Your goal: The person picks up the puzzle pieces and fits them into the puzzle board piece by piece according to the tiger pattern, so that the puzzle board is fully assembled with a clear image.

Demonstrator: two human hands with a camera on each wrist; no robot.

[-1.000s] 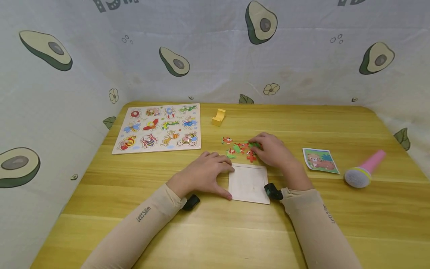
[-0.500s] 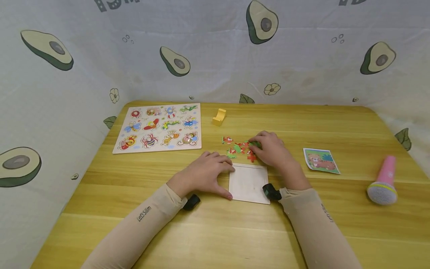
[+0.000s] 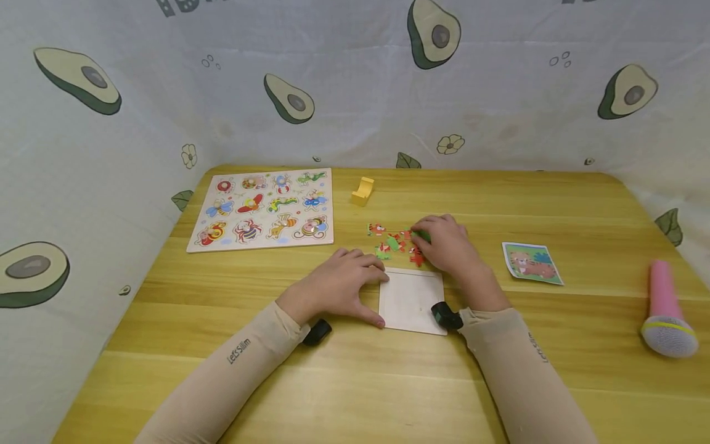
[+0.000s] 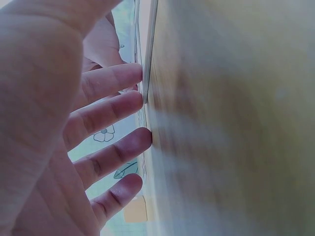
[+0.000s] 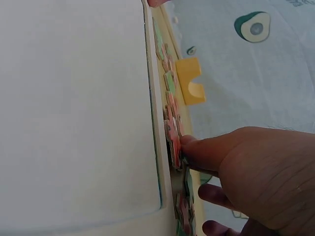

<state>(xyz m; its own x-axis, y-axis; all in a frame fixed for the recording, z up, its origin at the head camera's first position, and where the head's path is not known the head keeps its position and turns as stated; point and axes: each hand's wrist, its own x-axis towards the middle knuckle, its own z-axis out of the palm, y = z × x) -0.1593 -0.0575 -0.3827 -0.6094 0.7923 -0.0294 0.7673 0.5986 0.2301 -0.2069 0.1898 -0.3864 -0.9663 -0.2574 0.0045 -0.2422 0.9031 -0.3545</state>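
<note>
A square, pale wooden tray point(image 3: 410, 302) lies bare in front of the person. The left hand point(image 3: 338, 288) rests at its left side, fingers spread, thumb near the lower corner and index finger at the upper one; in the left wrist view the fingers point(image 4: 115, 101) look relaxed. Beyond the tray lie several red and green puzzle pieces point(image 3: 395, 242). At their right side the right hand point(image 3: 450, 246) pinches a green piece point(image 3: 424, 235) between thumb and fingers. In the right wrist view the thumb point(image 5: 206, 150) is beside the pieces point(image 5: 172, 132), and the fingertips are partly hidden.
An insect picture board point(image 3: 261, 211) lies at the back left, with a yellow block point(image 3: 363, 192) right of it. A small animal picture card point(image 3: 532, 263) lies to the right of the right hand. A pink toy microphone point(image 3: 665, 308) is at the far right.
The pink microphone has rolled to the right and turned, its head now towards the person. Both hands have stayed nearly in place, the right one shifting very slightly.
</note>
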